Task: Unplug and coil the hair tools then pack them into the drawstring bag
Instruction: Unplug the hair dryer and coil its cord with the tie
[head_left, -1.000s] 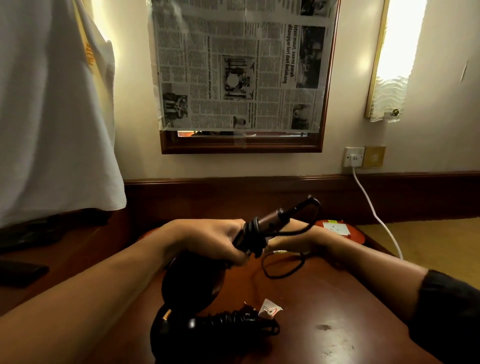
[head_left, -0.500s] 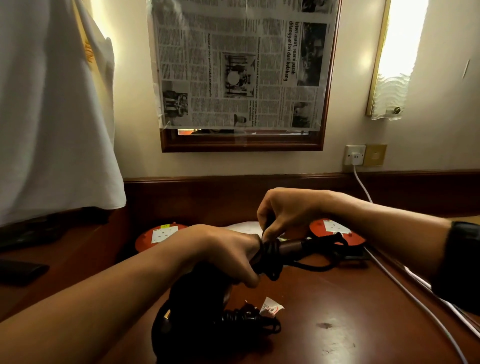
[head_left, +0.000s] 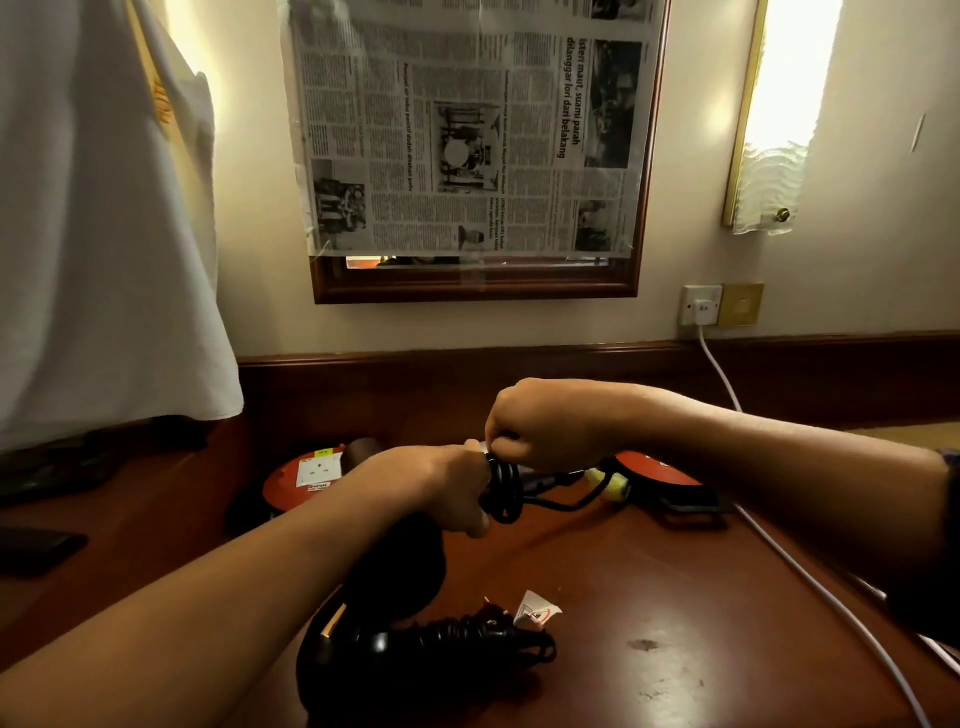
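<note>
My left hand (head_left: 431, 488) grips the handle of a black hair dryer (head_left: 400, 566), whose dark body hangs below my fist over the wooden table (head_left: 675, 597). Its black cord (head_left: 504, 488) is wound in tight turns around the handle just right of my fist. My right hand (head_left: 550, 423) pinches the cord at the top of those turns. A short loose stretch of cord trails right toward a yellow piece (head_left: 613, 483). A second black hair tool (head_left: 415, 649) lies at the table's near edge, with its cord wrapped around it and a white tag (head_left: 535, 613) at its end.
Two red extension reels (head_left: 311, 475) (head_left: 654, 467) sit at the back of the table. A white cable (head_left: 810, 577) runs from the wall socket (head_left: 701, 306) across the right side. A white cloth (head_left: 104, 234) hangs at left. A newspaper covers the mirror (head_left: 467, 135).
My right hand has swung from beside the handle up over it, carrying the cord around. The loose loop has shortened and the turns on the handle have grown. The dryer has tilted lower.
</note>
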